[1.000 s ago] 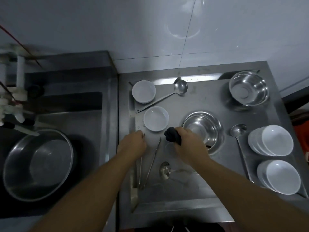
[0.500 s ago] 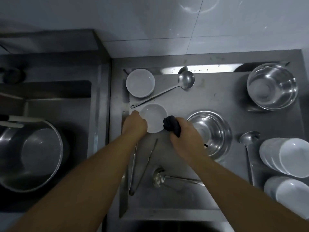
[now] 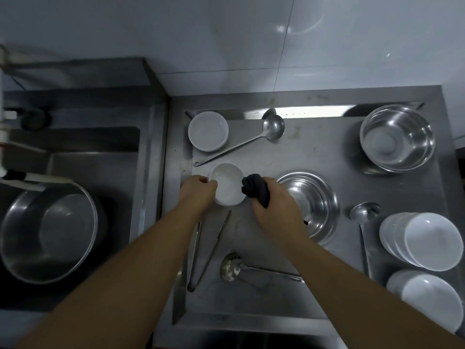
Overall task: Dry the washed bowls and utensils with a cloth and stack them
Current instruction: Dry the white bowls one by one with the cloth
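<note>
Left hand (image 3: 201, 191) grips white bowl (image 3: 227, 183) rim at 9 o'clock, steadying it on counter (image 3: 314, 152). Right hand (image 3: 273, 205) clenches dark cloth (image 3: 254, 188), at bowl's 3 o'clock rim, ready to wipe. Dried stacks (image 3: 422, 240) wait at 3 o'clock.

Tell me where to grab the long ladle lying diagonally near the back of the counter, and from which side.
Grip the long ladle by its thin handle, near the flat end at the lower left. That end lies flat and apart from the white bowl behind it. Come from above, probably with the left hand, which is nearest.
</note>
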A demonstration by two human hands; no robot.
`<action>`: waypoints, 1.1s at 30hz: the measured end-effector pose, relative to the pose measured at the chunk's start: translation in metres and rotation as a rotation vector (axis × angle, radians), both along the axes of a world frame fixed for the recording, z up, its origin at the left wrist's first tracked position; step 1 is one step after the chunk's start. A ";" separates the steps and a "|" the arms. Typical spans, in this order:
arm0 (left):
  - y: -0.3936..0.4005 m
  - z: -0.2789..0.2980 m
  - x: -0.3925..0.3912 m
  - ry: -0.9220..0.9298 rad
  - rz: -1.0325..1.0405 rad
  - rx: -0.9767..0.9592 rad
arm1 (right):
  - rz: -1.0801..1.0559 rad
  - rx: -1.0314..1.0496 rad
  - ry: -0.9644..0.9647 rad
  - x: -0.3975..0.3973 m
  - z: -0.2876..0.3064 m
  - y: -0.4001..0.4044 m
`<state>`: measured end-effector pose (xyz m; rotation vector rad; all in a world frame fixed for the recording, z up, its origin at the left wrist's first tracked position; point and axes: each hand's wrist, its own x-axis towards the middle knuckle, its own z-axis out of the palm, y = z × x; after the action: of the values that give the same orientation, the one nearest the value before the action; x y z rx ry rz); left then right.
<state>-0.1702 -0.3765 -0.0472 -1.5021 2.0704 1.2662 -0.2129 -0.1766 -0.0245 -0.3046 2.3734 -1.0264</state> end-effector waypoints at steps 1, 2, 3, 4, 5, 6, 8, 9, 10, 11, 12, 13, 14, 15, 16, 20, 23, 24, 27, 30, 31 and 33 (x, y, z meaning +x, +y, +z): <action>0.003 0.005 0.004 0.017 0.033 0.014 | -0.005 -0.017 0.006 0.002 0.005 0.001; 0.006 0.011 0.009 0.036 0.057 0.037 | -0.011 -0.034 0.012 0.004 0.010 0.002; 0.010 0.015 0.014 0.056 0.086 0.072 | -0.017 -0.051 0.017 0.006 0.016 0.003; 0.014 0.020 0.019 0.079 0.124 0.116 | -0.020 -0.065 0.023 0.007 0.022 0.004; 0.018 0.027 0.024 0.110 0.161 0.168 | -0.018 -0.078 0.034 0.009 0.029 0.006; 0.023 0.034 0.030 0.143 0.198 0.230 | -0.012 -0.084 0.047 0.012 0.035 0.007; 0.031 0.051 0.040 0.221 0.243 0.359 | 0.014 -0.086 0.084 0.017 0.049 0.010; 0.035 0.061 0.046 0.254 0.253 0.421 | 0.036 -0.083 0.106 0.020 0.057 0.010; 0.038 0.072 0.050 0.280 0.263 0.472 | 0.068 -0.073 0.132 0.024 0.065 0.011; 0.041 0.084 0.055 0.304 0.281 0.512 | 0.110 -0.060 0.163 0.028 0.072 0.011; 0.044 0.096 0.061 0.329 0.296 0.551 | 0.150 -0.048 0.196 0.033 0.081 0.011; 0.046 0.107 0.066 0.359 0.306 0.599 | 0.184 -0.044 0.229 0.039 0.089 0.011; 0.048 0.118 0.071 0.392 0.311 0.646 | 0.210 -0.043 0.262 0.045 0.098 0.011; 0.049 0.129 0.077 0.426 0.307 0.684 | 0.226 -0.048 0.298 0.052 0.107 0.010; 0.049 0.139 0.082 0.458 0.293 0.709 | 0.227 -0.054 0.336 0.059 0.115 0.009; 0.044 0.178 0.104 0.564 0.146 0.780 | 0.117 -0.148 0.453 0.089 0.149 0.000; 0.036 0.203 0.120 0.614 0.037 0.856 | 0.005 -0.258 0.449 0.108 0.173 -0.006; 0.033 0.207 0.126 0.629 0.011 0.876 | -0.021 -0.282 0.436 0.113 0.180 -0.007; 0.024 0.213 0.144 0.661 -0.076 0.892 | -0.053 -0.325 0.382 0.130 0.199 -0.008; 0.022 0.217 0.159 0.703 -0.168 0.942 | -0.031 -0.420 0.341 0.149 0.211 -0.009; 0.021 0.220 0.163 0.722 -0.199 0.967 | -0.023 -0.461 0.332 0.156 0.215 -0.008; 0.021 0.224 0.168 0.759 -0.223 1.016 | 0.022 -0.508 0.348 0.163 0.220 -0.007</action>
<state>-0.0021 -0.3555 0.1772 -0.3407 1.3505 2.4689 -0.0498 -0.1838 0.1959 -0.7441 2.3555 -1.6748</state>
